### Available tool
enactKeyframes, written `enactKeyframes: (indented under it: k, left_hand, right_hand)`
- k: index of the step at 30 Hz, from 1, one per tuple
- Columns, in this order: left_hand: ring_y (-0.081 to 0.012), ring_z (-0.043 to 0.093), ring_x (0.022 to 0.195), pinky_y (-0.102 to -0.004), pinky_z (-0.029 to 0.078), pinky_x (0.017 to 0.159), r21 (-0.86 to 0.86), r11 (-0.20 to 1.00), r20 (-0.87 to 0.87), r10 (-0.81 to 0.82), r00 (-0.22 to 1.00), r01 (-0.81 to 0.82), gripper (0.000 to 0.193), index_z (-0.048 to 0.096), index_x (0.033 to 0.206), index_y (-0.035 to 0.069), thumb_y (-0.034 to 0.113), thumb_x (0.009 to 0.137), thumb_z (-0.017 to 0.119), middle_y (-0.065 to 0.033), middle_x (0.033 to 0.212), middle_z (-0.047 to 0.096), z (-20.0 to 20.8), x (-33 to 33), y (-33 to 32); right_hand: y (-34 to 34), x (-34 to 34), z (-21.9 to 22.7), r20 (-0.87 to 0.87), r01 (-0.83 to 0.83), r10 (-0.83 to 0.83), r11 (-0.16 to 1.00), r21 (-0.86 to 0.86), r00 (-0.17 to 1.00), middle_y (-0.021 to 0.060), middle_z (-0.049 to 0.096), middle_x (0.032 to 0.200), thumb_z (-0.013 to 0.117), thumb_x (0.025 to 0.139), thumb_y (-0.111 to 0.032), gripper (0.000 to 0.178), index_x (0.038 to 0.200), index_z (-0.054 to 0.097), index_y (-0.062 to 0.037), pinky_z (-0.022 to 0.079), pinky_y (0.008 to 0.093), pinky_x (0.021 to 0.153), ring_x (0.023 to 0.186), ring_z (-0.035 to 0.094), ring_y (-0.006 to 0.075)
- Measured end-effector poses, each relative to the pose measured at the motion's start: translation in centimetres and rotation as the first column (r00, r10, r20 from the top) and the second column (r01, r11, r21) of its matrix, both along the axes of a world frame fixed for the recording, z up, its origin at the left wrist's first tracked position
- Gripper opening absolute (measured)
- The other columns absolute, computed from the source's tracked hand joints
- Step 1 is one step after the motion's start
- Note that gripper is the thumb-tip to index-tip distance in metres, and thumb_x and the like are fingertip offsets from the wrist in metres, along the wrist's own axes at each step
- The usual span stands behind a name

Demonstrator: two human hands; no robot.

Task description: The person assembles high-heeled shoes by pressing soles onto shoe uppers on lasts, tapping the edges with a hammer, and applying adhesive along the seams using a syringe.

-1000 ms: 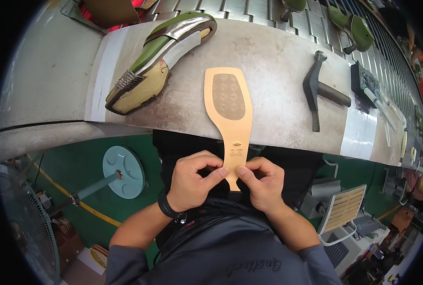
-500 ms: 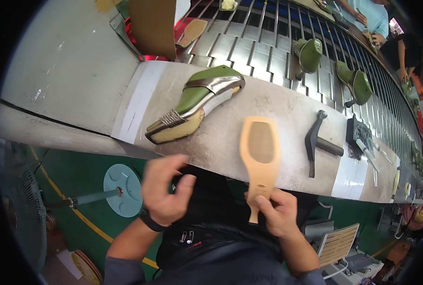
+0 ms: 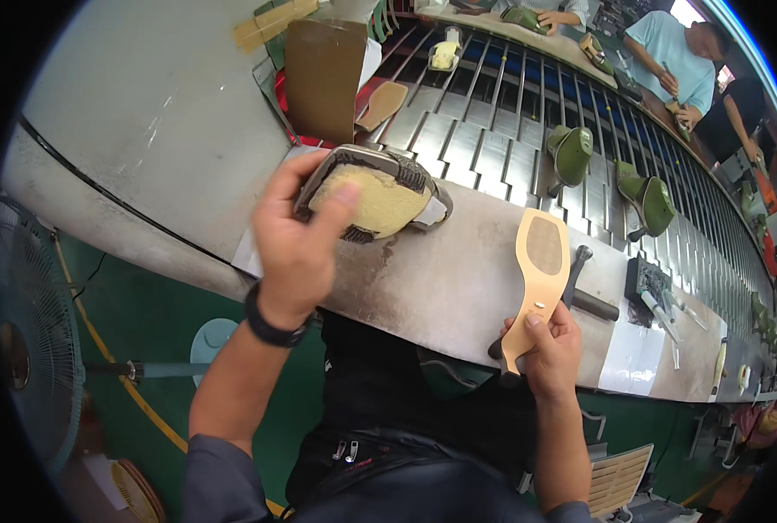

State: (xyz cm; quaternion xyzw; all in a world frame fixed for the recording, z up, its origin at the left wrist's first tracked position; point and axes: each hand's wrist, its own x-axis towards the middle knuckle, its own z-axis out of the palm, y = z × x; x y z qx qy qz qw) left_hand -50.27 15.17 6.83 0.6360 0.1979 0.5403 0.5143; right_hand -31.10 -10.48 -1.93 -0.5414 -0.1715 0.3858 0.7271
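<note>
My left hand (image 3: 297,248) grips the toe end of a shoe (image 3: 380,200), its thumb lying across the pale yellow underside. The shoe is turned so that its bottom faces up, with dark strap ends folded in around the edge. In my right hand (image 3: 552,349) is a tan shoe sole (image 3: 543,257) with a brownish oval patch, pinched near its narrow heel end. This sole is held upright over the bench, apart from the shoe. The fingers behind it are partly hidden.
A hammer (image 3: 596,305) lies behind the sole, partly covered by it. Beyond it sits a black tray (image 3: 646,283) with brushes. A metal conveyor (image 3: 484,131) carries green shoe lasts (image 3: 572,157). A brown board (image 3: 323,78) stands at back left; people work across the line.
My left hand has moved up to the shoe, taken hold of it and turned its underside up. My right hand has carried the sole to the right, beside the hammer.
</note>
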Motion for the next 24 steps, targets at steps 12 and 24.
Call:
enactKeyframes:
  k: [12, 24]
  left_hand:
    - [-0.0284, 0.073, 0.114, -0.0431, 0.059, 0.103, -0.33, 0.723, 0.086, -0.617, 0.782, 0.607, 0.029, 0.062, 0.126, -0.005, 0.006, 0.099, 0.068, -0.026, 0.13, 0.071, 6.9, 3.7, -2.2]
    - [-0.0306, 0.071, 0.123, -0.044, 0.058, 0.105, -0.298, 0.581, 0.066, -0.779, 0.623, 0.758, 0.036, 0.061, 0.13, -0.001, 0.011, 0.099, 0.074, -0.025, 0.128, 0.073, 5.3, 4.3, -5.0]
  right_hand:
    - [-5.4, -3.9, 3.5, 0.115, 0.102, -0.12, 0.983, 0.151, 0.986, 0.0191, 0.074, 0.092, 0.072, 0.099, -0.016, 0.029, 0.113, 0.065, 0.0075, 0.065, 0.0448, 0.077, 0.079, 0.075, 0.0289]
    - [-0.4, -7.0, 10.1, 0.094, -0.367, 0.355, 0.914, 0.174, 0.93, 0.0209, 0.077, 0.109, 0.061, 0.11, -0.016, 0.032, 0.128, 0.064, 0.0108, 0.063, 0.0353, 0.079, 0.094, 0.077, 0.0242]
